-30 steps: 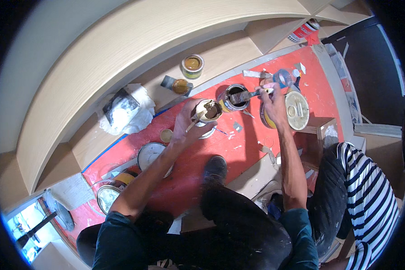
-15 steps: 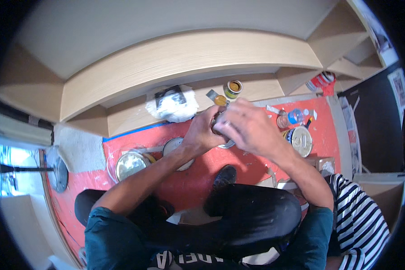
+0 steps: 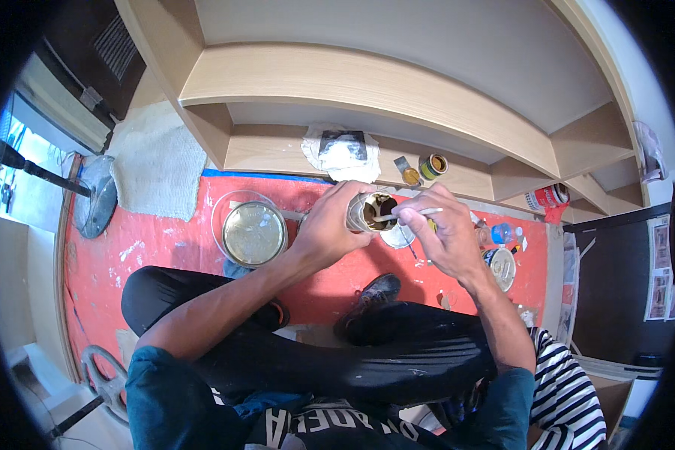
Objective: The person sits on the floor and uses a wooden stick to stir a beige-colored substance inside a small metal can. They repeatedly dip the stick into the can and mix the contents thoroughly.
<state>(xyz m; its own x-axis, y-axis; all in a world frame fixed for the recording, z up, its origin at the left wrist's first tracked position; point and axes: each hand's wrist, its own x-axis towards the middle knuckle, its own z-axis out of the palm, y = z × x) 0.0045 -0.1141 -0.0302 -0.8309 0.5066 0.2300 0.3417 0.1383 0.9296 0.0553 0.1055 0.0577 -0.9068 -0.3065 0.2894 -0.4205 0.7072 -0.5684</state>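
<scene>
My left hand [image 3: 330, 229] is closed around the side of a small tin [image 3: 358, 212], which is tilted so its mouth faces right. Brown residue coats the inside of the tin. Between the thumb and fingers of my right hand [image 3: 446, 238] is a thin pale stick [image 3: 426, 212], its far end inside the tin's mouth. Just below the tin, a round white lid or dish [image 3: 399, 237] lies on the red floor covering, partly hidden by my hands.
A low wooden shelf [image 3: 352, 67] spans the far side, bearing a white rag [image 3: 330, 165], an open tin of brown paste [image 3: 433, 166] and a smeared scraper [image 3: 408, 172]. A large lidded can [image 3: 254, 234] stands left; a bottle [image 3: 501, 233], another can [image 3: 501, 270] and a striped-sleeved person [image 3: 566, 394] are right.
The view has swung, shifting the shelf and floor things. The tin's mouth, hidden behind my right hand before, now shows with the stick in it. My right hand has moved right of the mouth.
</scene>
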